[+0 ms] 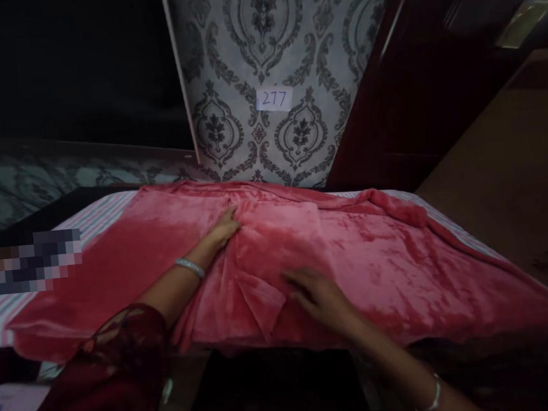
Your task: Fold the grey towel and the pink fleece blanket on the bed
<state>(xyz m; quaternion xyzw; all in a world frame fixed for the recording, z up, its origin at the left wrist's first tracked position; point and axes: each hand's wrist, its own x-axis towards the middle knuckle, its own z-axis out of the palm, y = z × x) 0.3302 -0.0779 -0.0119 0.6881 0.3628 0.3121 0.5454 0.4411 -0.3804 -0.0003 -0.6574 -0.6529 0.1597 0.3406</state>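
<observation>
A pink velvet blanket [379,254] lies spread over a bed with a striped sheet [97,218]. My left hand [223,228] reaches far over it, fingers pinching a fold near the blanket's middle; a silver bangle sits on that wrist. My right hand [317,294] lies flat and blurred on the blanket near the front edge, fingers spread, beside a small folded flap. Nothing is lifted off the bed.
Patterned grey wallpaper with a paper label reading 277 [273,99] stands behind the bed. A dark wooden door [417,90] is at the right, a dark panel [64,64] at the left. Brown floor [506,172] runs along the bed's right side.
</observation>
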